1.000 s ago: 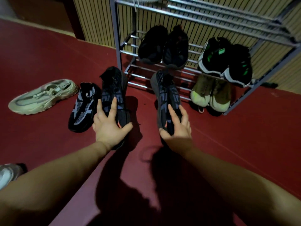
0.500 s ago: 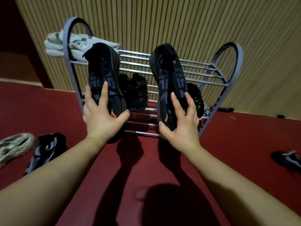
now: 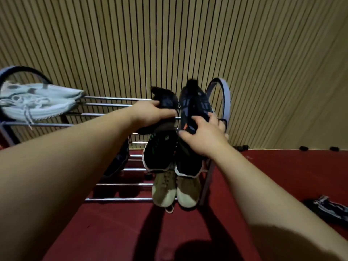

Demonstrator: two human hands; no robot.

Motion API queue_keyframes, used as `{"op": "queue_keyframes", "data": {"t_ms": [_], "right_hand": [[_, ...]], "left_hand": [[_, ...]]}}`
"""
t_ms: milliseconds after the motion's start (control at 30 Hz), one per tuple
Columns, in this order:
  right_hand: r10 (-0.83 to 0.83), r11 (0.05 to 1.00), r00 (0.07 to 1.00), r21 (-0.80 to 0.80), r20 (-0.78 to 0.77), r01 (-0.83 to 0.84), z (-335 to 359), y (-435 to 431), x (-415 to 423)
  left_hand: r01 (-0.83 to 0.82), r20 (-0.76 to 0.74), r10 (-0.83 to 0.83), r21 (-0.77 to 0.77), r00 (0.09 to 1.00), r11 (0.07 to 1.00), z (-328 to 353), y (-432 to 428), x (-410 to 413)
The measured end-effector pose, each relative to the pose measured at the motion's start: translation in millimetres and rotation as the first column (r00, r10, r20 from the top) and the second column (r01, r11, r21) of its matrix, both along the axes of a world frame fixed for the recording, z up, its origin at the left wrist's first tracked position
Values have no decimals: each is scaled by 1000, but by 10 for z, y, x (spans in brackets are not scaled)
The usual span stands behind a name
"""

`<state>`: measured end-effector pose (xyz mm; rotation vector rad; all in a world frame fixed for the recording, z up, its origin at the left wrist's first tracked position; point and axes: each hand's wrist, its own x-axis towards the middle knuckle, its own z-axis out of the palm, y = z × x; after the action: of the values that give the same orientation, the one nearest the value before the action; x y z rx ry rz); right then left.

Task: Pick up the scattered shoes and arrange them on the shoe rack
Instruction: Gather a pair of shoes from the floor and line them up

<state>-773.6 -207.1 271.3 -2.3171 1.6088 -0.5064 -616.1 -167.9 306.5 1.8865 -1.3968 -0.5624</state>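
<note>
Two bare arms stretch forward toward the shoe rack (image 3: 116,99), both forearms long and nearly straight; the left slants in from the left side, the right rises from the lower right. The left hand (image 3: 152,114) is curled over a black shoe (image 3: 166,99), its fingers wrapped across the top and the back of the hand turned upward; this shoe is at the rails of the top tier, near the right end, though I cannot tell whether its sole rests on the bars. The right hand (image 3: 203,138) grips a grey-patterned black shoe (image 3: 194,104) at the heel end, thumb on the left side and fingers curled round the right; the toe points up and away toward the slatted wall (image 3: 169,44), and a small orange mark shows just above the thumb. The two held shoes sit side by side, close together, just inside the rack's rounded end loop.

On the same top tier, well apart at the left end, lie pale sneakers (image 3: 37,104) with a lace dangling; one tier down, directly beneath the hands, stands a green-marked black pair (image 3: 158,153); below that an olive pair (image 3: 163,191), toes outward. Off to the right on the red floor (image 3: 282,176) lies a stray shoe (image 3: 327,208) — dark, on its own.
</note>
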Motion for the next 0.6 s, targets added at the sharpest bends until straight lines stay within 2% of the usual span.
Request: {"op": "queue_keyframes", "data": {"t_ms": [67, 133, 167, 233, 300, 433, 600], "right_hand": [[103, 995, 994, 4, 22, -103, -81, 75, -161], [213, 976, 977, 40, 1, -213, -187, 199, -304], [249, 968, 967, 33, -59, -247, -247, 238, -332], [243, 965, 960, -63, -138, -253, -325, 251, -325], [198, 966, 978, -154, -65, -206, -289, 213, -279], [213, 972, 976, -94, -36, -215, -174, 80, -300], [132, 981, 991, -143, -27, -135, -104, -106, -366]], "left_hand": [[58, 56, -60, 45, 997, 997, -87, 44, 46], [110, -3, -110, 98, 994, 989, -152, 128, 130], [153, -42, -148, 135, 988, 979, -183, 205, 192], [223, -45, -219, 243, 975, 944, -221, 348, 279], [269, -41, -269, 282, 962, 921, -238, 418, 299], [227, 146, -267, 242, 953, 943, -206, 427, 225], [209, 119, -222, 110, 968, 972, -292, 253, 117]]}}
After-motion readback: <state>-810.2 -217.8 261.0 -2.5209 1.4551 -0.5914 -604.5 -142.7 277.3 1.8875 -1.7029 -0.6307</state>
